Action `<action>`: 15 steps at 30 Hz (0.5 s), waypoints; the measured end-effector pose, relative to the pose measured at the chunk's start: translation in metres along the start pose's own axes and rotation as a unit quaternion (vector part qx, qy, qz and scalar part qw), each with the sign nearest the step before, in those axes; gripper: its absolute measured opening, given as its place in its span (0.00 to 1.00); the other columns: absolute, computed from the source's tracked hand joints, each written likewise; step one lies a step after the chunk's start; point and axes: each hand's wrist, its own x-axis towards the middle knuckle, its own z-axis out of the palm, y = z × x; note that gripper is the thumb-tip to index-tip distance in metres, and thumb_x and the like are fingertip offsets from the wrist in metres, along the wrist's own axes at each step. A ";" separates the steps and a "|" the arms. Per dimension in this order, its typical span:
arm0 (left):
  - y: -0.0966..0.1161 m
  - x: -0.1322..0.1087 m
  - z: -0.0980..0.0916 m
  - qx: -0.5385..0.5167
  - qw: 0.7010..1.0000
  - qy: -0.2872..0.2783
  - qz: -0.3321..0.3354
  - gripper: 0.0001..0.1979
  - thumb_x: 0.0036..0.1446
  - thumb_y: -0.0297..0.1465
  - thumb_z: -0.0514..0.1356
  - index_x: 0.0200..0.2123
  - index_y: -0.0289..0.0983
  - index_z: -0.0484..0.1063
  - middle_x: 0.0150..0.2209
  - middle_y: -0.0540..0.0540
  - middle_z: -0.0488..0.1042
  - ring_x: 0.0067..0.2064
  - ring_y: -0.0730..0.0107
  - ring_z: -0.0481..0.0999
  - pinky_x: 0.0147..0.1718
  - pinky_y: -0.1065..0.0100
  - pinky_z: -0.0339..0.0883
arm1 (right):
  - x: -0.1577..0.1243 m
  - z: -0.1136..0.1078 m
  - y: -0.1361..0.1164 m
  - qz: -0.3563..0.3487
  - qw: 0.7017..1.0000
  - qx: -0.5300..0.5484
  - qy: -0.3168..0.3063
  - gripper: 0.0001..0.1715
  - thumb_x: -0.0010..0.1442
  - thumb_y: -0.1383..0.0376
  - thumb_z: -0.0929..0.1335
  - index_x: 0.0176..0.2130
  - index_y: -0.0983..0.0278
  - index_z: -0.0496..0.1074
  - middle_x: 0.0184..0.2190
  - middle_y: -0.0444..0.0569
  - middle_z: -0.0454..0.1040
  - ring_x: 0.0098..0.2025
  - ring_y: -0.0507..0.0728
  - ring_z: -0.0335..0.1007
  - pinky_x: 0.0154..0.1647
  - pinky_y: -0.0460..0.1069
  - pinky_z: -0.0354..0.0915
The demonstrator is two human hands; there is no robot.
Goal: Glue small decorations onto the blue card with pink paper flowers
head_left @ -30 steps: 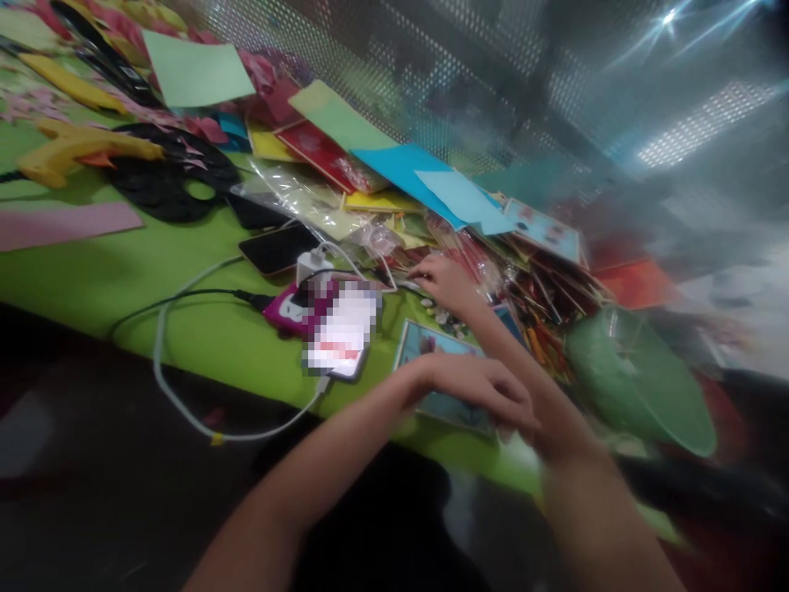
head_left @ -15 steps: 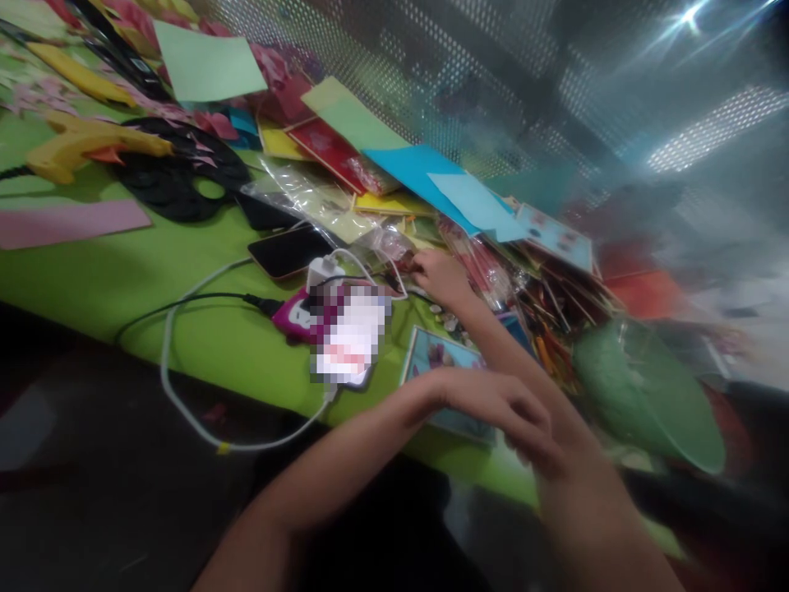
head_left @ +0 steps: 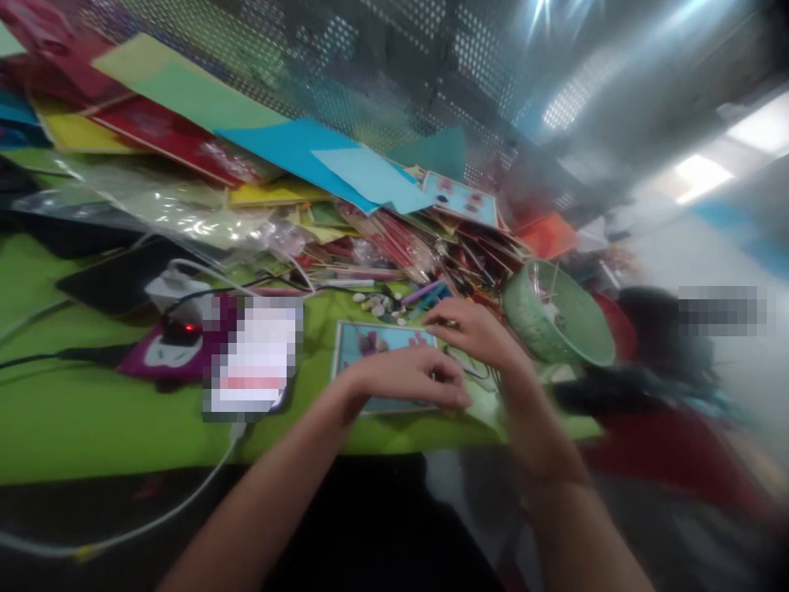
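A picture card (head_left: pixel 351 349) with a light blue ground and small purplish pieces lies flat near the table's front edge. My left hand (head_left: pixel 419 376) hovers across its lower right part, hiding some of it. Its fingers are bent loosely, with a gap at the thumb and nothing visible between them. Beyond the card's right side is my right hand (head_left: pixel 474 329), palm down, fingers pointing left and a little apart; I see nothing in it. Small pebbles (head_left: pixel 382 306) and coloured pens (head_left: pixel 425 289) lie just behind the card. Motion blur softens the fingertips.
Left of the card, a phone (head_left: pixel 259 349) on a white cable leans on a purple power strip (head_left: pixel 145 353). A green bowl (head_left: pixel 555 316) stands at the right. Coloured paper sheets (head_left: pixel 296 160), clear plastic wrap (head_left: pixel 185 214) and thin sticks (head_left: pixel 407 247) pile up behind.
The view has swung right. My right hand has drawn back from the clutter behind the phone and moved right, near the card. My left hand stays over the card's lower part.
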 end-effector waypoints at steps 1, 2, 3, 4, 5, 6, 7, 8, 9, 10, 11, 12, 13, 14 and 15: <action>0.001 0.000 0.000 0.005 1.000 -0.002 -0.007 0.17 0.61 0.45 0.64 0.36 0.35 0.79 0.34 0.46 0.80 0.38 0.69 0.77 0.39 0.70 0.68 | -0.013 -0.003 0.010 0.034 0.999 -0.007 0.016 0.10 0.67 0.61 0.68 0.43 0.61 0.79 0.41 0.49 0.80 0.45 0.58 0.75 0.49 0.51 0.66; 0.001 0.000 0.000 0.009 1.000 -0.001 -0.014 0.17 0.61 0.45 0.64 0.35 0.35 0.79 0.34 0.46 0.80 0.37 0.69 0.76 0.38 0.70 0.67 | -0.022 -0.006 0.022 0.075 0.996 -0.023 0.042 0.10 0.67 0.62 0.68 0.43 0.61 0.79 0.41 0.49 0.80 0.45 0.58 0.75 0.50 0.52 0.66; 0.002 0.000 0.000 0.013 1.000 0.001 -0.022 0.18 0.61 0.45 0.64 0.35 0.35 0.79 0.33 0.46 0.79 0.36 0.70 0.76 0.38 0.70 0.67 | -0.029 -0.008 0.034 0.120 0.989 -0.045 0.068 0.10 0.66 0.62 0.68 0.42 0.61 0.79 0.42 0.50 0.80 0.45 0.58 0.75 0.50 0.52 0.66; 0.002 0.000 -0.001 0.018 0.999 0.006 -0.030 0.18 0.61 0.45 0.64 0.35 0.34 0.79 0.33 0.46 0.79 0.36 0.70 0.76 0.38 0.70 0.67 | -0.032 -0.010 0.046 0.163 0.981 -0.071 0.076 0.10 0.65 0.62 0.68 0.43 0.62 0.79 0.42 0.51 0.80 0.45 0.59 0.75 0.49 0.53 0.66; 0.002 0.000 -0.002 0.022 0.999 0.013 -0.034 0.18 0.62 0.45 0.63 0.35 0.34 0.79 0.33 0.46 0.79 0.36 0.70 0.75 0.38 0.70 0.67 | -0.034 -0.012 0.058 0.199 0.972 -0.099 0.080 0.11 0.64 0.62 0.68 0.43 0.62 0.80 0.42 0.52 0.80 0.45 0.60 0.75 0.49 0.53 0.66; 0.002 0.000 -0.002 0.028 0.999 0.018 -0.040 0.18 0.62 0.44 0.63 0.35 0.34 0.79 0.33 0.46 0.79 0.37 0.70 0.76 0.39 0.70 0.67 | -0.033 -0.012 0.068 0.224 0.963 -0.124 0.078 0.12 0.64 0.62 0.68 0.44 0.63 0.80 0.43 0.53 0.79 0.45 0.61 0.74 0.48 0.53 0.66; 0.001 0.000 -0.003 0.029 0.998 0.023 -0.044 0.17 0.62 0.44 0.63 0.35 0.34 0.79 0.33 0.46 0.79 0.37 0.70 0.76 0.39 0.70 0.67 | -0.031 -0.012 0.076 0.239 0.958 -0.140 0.072 0.13 0.64 0.62 0.68 0.45 0.63 0.79 0.44 0.53 0.79 0.45 0.61 0.74 0.48 0.53 0.65; 0.001 0.000 -0.004 0.030 0.998 0.025 -0.051 0.17 0.63 0.44 0.63 0.35 0.34 0.79 0.33 0.46 0.79 0.37 0.70 0.76 0.40 0.70 0.67 | -0.028 -0.011 0.082 0.243 0.956 -0.149 0.062 0.14 0.64 0.62 0.68 0.46 0.63 0.79 0.44 0.53 0.79 0.46 0.61 0.74 0.48 0.53 0.65; 0.001 0.000 -0.005 0.031 0.997 0.026 -0.058 0.17 0.63 0.44 0.63 0.35 0.34 0.79 0.33 0.45 0.79 0.37 0.70 0.76 0.40 0.70 0.68 | -0.024 -0.009 0.086 0.240 0.957 -0.154 0.050 0.14 0.64 0.62 0.68 0.47 0.62 0.79 0.45 0.53 0.79 0.47 0.61 0.74 0.49 0.52 0.65; 0.000 0.000 -0.006 0.032 0.997 0.027 -0.066 0.17 0.63 0.44 0.63 0.35 0.34 0.79 0.33 0.45 0.79 0.37 0.70 0.76 0.39 0.70 0.68 | -0.020 -0.006 0.088 0.232 0.959 -0.158 0.037 0.15 0.64 0.62 0.68 0.48 0.62 0.79 0.45 0.52 0.79 0.49 0.61 0.74 0.49 0.52 0.65; 0.000 0.001 -0.007 0.034 0.996 0.028 -0.074 0.17 0.63 0.44 0.63 0.36 0.34 0.79 0.33 0.45 0.80 0.37 0.70 0.77 0.39 0.70 0.68 | -0.016 -0.003 0.088 0.224 0.960 -0.167 0.025 0.15 0.63 0.62 0.69 0.49 0.61 0.78 0.46 0.52 0.78 0.50 0.61 0.73 0.50 0.52 0.65; 0.000 0.001 -0.007 0.036 0.996 0.030 -0.080 0.17 0.62 0.44 0.63 0.36 0.35 0.79 0.34 0.45 0.80 0.37 0.69 0.77 0.39 0.70 0.68 | -0.012 0.000 0.087 0.218 0.959 -0.182 0.016 0.16 0.62 0.62 0.69 0.49 0.61 0.78 0.47 0.52 0.78 0.51 0.61 0.73 0.49 0.52 0.65; 0.000 0.001 -0.007 0.040 0.995 0.032 -0.086 0.17 0.63 0.44 0.63 0.36 0.35 0.79 0.34 0.45 0.80 0.38 0.69 0.77 0.40 0.70 0.69 | -0.008 0.003 0.086 0.215 0.956 -0.200 0.008 0.18 0.61 0.62 0.70 0.51 0.61 0.77 0.49 0.53 0.78 0.52 0.62 0.73 0.49 0.52 0.65; 0.000 0.001 -0.007 0.044 0.994 0.036 -0.091 0.17 0.63 0.44 0.63 0.36 0.35 0.79 0.34 0.45 0.80 0.38 0.69 0.77 0.40 0.70 0.69 | -0.005 0.005 0.085 0.215 0.952 -0.218 -0.001 0.19 0.60 0.63 0.70 0.52 0.62 0.76 0.49 0.55 0.78 0.52 0.63 0.73 0.47 0.52 0.66; 0.001 0.001 -0.007 0.048 0.993 0.040 -0.097 0.17 0.63 0.44 0.62 0.36 0.35 0.79 0.34 0.45 0.80 0.38 0.69 0.77 0.41 0.70 0.69 | -0.003 0.006 0.085 0.218 0.948 -0.233 -0.010 0.21 0.60 0.63 0.71 0.53 0.62 0.75 0.50 0.56 0.78 0.51 0.64 0.74 0.46 0.52 0.66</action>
